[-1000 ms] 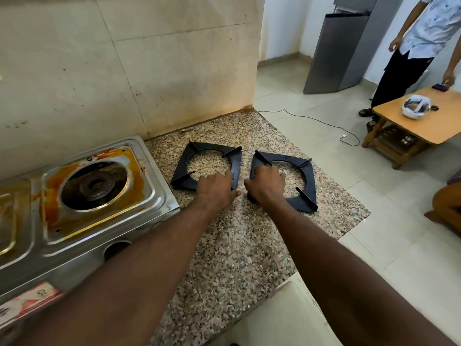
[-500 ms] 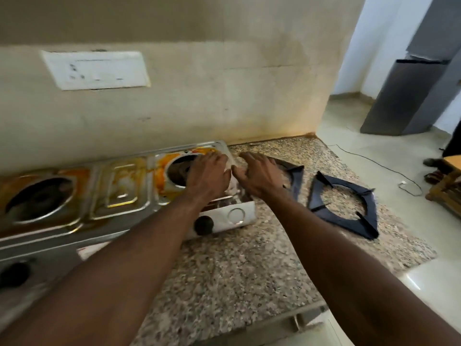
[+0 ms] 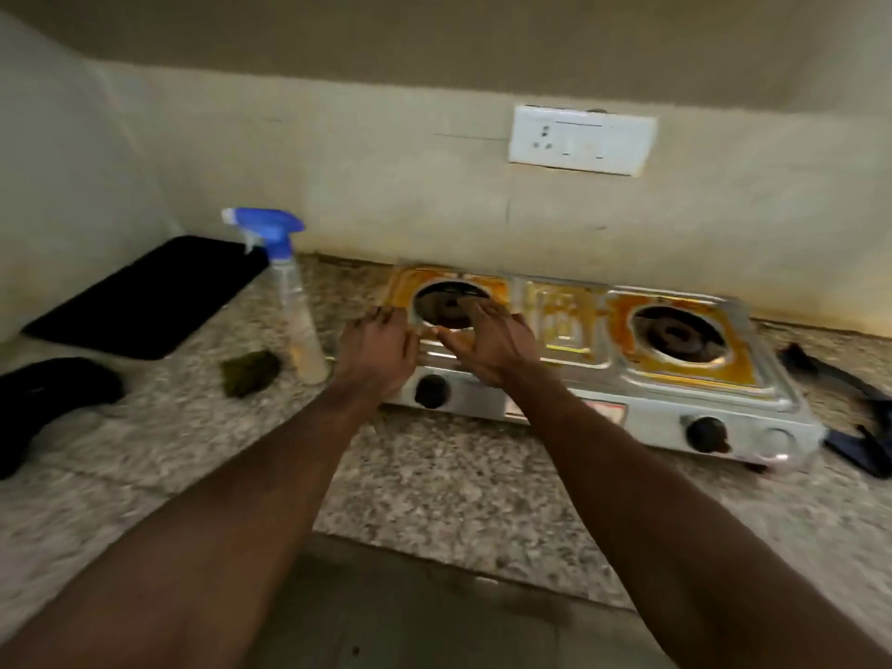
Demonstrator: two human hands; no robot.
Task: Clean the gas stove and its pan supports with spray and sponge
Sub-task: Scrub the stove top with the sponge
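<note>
A steel two-burner gas stove (image 3: 569, 330) stands on the granite counter, its top smeared with orange grease and both burners bare. My left hand (image 3: 376, 352) and my right hand (image 3: 487, 342) hover side by side over the stove's left front corner, fingers spread, holding nothing. A clear spray bottle (image 3: 294, 306) with a blue trigger stands just left of the stove. A dark green sponge (image 3: 248, 371) lies beside the bottle. A black pan support (image 3: 849, 408) lies at the far right, partly cut off by the frame edge.
A black mat (image 3: 145, 294) lies at the back left of the granite counter (image 3: 434, 490), and a dark object (image 3: 48, 393) sits at the left edge. A white wall socket (image 3: 581, 140) is above the stove. The counter's front edge runs below my forearms.
Both hands let go of the pan supports on the right and moved left over the stove. The view swung left, bringing the spray bottle and sponge into sight.
</note>
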